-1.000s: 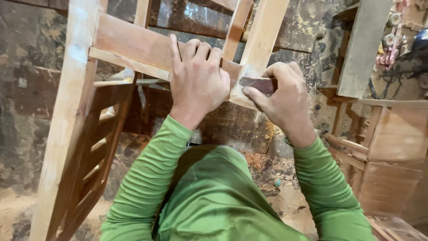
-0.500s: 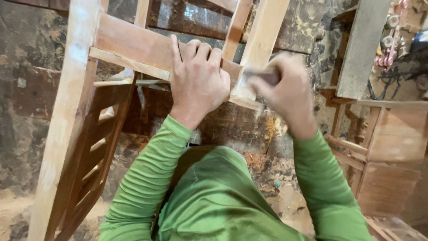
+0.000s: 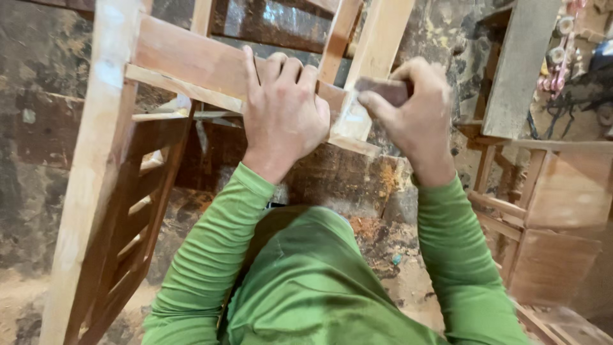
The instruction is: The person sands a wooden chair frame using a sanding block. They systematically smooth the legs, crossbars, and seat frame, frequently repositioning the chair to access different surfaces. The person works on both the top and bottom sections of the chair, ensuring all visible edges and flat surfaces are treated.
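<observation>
Left hand [image 3: 283, 112] clamped over the chair rail [image 3: 191, 64], right hand [image 3: 412, 108] pinching a dark sanding pad [image 3: 382, 89] against the upright leg [image 3: 373, 61] just right of it.

Bare matt wood chair frame [image 3: 185, 61], dusty pale wood leg [image 3: 377, 57], dull brown sanding block [image 3: 382, 89], ribbed green cloth sleeves [image 3: 211, 255]

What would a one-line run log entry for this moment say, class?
left hand: grips chair rail | right hand: presses sanding block on chair leg | floor: sawdust
</observation>
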